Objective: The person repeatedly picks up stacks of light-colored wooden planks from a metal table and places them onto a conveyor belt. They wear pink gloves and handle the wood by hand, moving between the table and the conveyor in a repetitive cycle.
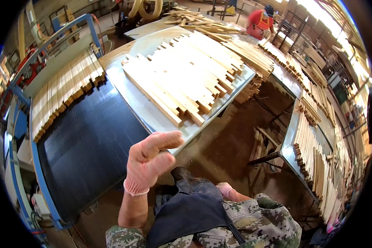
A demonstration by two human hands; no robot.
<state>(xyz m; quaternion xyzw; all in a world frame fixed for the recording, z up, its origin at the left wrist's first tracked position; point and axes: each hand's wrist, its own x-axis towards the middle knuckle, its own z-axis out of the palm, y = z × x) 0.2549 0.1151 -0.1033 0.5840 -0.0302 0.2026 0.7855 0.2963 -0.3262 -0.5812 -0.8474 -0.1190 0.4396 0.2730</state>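
From the wearer's viewpoint, the left hand [151,159], in a pale pink knitted glove, is raised near the corner of a silvery metal-topped counter [141,108], fingers bent, thumb apart, grasping nothing. The right hand [225,190], also gloved, is low beside green-and-grey camouflage clothing [260,217], partly hidden; its grip cannot be told. Long, pale wooden strips [186,70] lie side by side, ends uneven, on the counter. This seems a pause between handling moves; gripping a strip would call for reaching forward and closing thumb and fingers.
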